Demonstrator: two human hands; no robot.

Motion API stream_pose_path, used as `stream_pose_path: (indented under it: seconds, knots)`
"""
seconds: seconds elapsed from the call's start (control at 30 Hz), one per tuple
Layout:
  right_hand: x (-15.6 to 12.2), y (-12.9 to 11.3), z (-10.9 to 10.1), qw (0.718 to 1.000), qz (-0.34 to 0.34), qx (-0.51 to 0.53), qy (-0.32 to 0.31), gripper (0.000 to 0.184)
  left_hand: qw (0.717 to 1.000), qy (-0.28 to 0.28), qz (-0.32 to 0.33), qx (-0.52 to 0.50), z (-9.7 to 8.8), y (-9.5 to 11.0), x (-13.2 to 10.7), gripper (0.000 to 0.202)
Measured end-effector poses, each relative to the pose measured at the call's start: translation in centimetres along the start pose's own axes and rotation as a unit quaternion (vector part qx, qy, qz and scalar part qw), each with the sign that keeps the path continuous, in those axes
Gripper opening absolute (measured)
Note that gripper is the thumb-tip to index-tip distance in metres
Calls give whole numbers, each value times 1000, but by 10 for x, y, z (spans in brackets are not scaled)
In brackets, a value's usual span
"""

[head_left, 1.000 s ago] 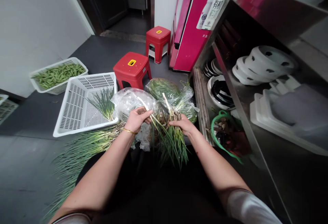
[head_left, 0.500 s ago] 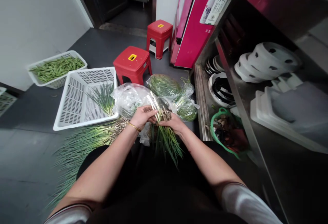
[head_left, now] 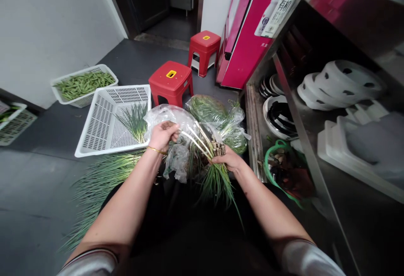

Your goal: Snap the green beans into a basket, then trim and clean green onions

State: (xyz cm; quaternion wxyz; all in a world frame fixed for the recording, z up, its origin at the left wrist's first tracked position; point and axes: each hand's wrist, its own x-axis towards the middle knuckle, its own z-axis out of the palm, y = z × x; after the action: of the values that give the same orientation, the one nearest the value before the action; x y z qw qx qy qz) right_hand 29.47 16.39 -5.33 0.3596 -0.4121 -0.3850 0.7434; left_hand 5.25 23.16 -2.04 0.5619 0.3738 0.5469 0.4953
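2 bare forearms [head_left: 123,208] stretched forward, converging; left grip [head_left: 162,136] pinched, right grip [head_left: 229,159] curled (thumb [head_left: 219,159] inward).

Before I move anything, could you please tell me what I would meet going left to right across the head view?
Cut-off white basket → basket of green vegetables → larger white basket → left hand → held spring onions → green basket → stacked white trays.

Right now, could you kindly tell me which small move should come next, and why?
I would probably have the left hand draw gently along the nearest pale stalk: it is right by that stalk's tip, the right hand grips the scallion bunch, and brown ends show there too.
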Motion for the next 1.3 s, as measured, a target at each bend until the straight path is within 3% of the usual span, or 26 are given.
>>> stream_pose_path:
  seconds: [0.07, 0.13, 0.27, 0.3, 0.37, 0.5, 0.57, 0.67, 0.7, 0.8, 0.87, 0.97, 1.03, 1.1, 1.2, 1.3]
  knots:
    - [-2, -2, -5, 1000, -12, 5, -12, 38, 998, 51, 17, 16, -10, 0, 7, 30]
    - [-2, -4, -8, 999, -25, 15, -15, 37, 995, 47, 21, 86, -14, -2, 10, 30]
    - [-1, -3, -5, 998, -45, 39, -10, 33, 960, -139, 47, 236, 2, -6, -2, 34]
    - [0, -2, -3, 998, -46, 44, -10, 32, 955, -184, 53, 226, 9, -8, -7, 34]
    - [2, 1, 1, 998, -41, 50, -13, 33, 959, -222, 52, 167, 21, -9, -16, 35]
    - [4, 6, 4, 999, -17, 38, -16, 35, 970, -203, 18, 136, 25, -7, -19, 36]
    - [5, 6, 3, 999, -12, 29, -16, 35, 981, -149, 10, 127, 16, -3, -12, 37]
    - [6, 6, 1, 1000, -16, 18, -18, 36, 999, -24, -10, 30, 1, 3, -4, 47]
    - [7, 6, 2, 1000, -17, 14, -19, 36, 999, -17, -33, -1, -1, 5, -5, 48]
    - [10, 9, 8, 1000, -15, -5, -15, 38, 979, -125, -141, -77, 8, 2, -17, 42]
    - [13, 11, 13, 1000, -12, -22, -3, 40, 957, -178, -178, -142, 22, -5, -29, 34]
    - [17, 13, 18, 999, -13, -31, 27, 42, 940, -153, -189, -238, 38, -15, -38, 25]
    - [18, 14, 19, 998, -9, -30, 49, 38, 933, -122, -200, -273, 38, -16, -35, 28]
    - [18, 13, 18, 998, -2, -24, 64, 33, 942, -94, -181, -268, 32, -10, -30, 31]
    - [17, 12, 18, 998, 3, 2, 64, 30, 979, -70, -82, -171, 22, 0, -27, 29]
    - [17, 11, 20, 999, 4, 14, 47, 32, 992, -119, -41, 3, 25, 0, -34, 34]
